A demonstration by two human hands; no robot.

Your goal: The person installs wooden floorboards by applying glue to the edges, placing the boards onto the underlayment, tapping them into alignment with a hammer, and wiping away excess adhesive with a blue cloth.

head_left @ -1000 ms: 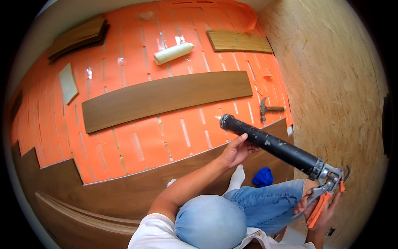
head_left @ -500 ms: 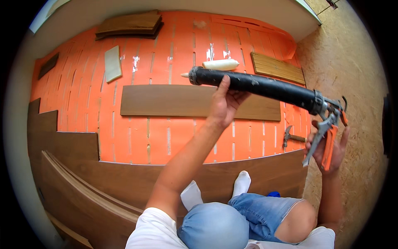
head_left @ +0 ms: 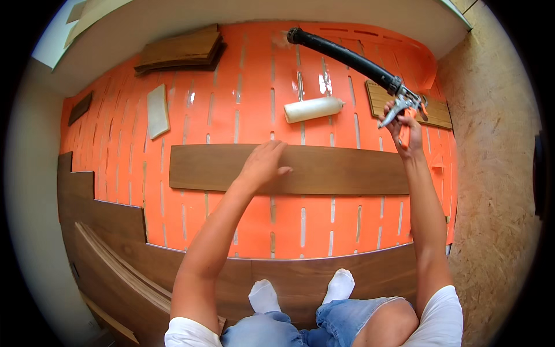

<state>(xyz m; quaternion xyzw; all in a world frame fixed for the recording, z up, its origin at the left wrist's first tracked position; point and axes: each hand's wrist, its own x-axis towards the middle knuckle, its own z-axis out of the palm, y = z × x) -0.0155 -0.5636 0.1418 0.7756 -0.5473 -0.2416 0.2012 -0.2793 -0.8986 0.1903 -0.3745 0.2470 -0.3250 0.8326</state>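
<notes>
My right hand (head_left: 404, 130) is wrapped round the orange and grey handle of a caulking gun (head_left: 350, 59). The gun's long black barrel points to the far left, held out over the orange underlayment. Lying crosswise in the middle is a loose brown floor plank (head_left: 341, 169). Over that plank is my left hand (head_left: 263, 165), empty, fingers stretched out toward its far edge and thumb apart. Whether the hand touches the wood I cannot tell. Just beyond the plank lies a white sealant tube (head_left: 313, 109).
Orange slotted underlayment (head_left: 289, 217) borders the laid brown floor (head_left: 225, 272) under my feet. Stacked planks (head_left: 179, 49) lie by the far wall, more planks (head_left: 124, 269) at near left. A whitish block (head_left: 158, 111) and a lighter board (head_left: 436, 111) lie around. Chipboard (head_left: 488, 173) covers the right.
The caulking gun has swung away from me, farther over the underlayment. My left hand has let go of its barrel and moved down and left to the plank.
</notes>
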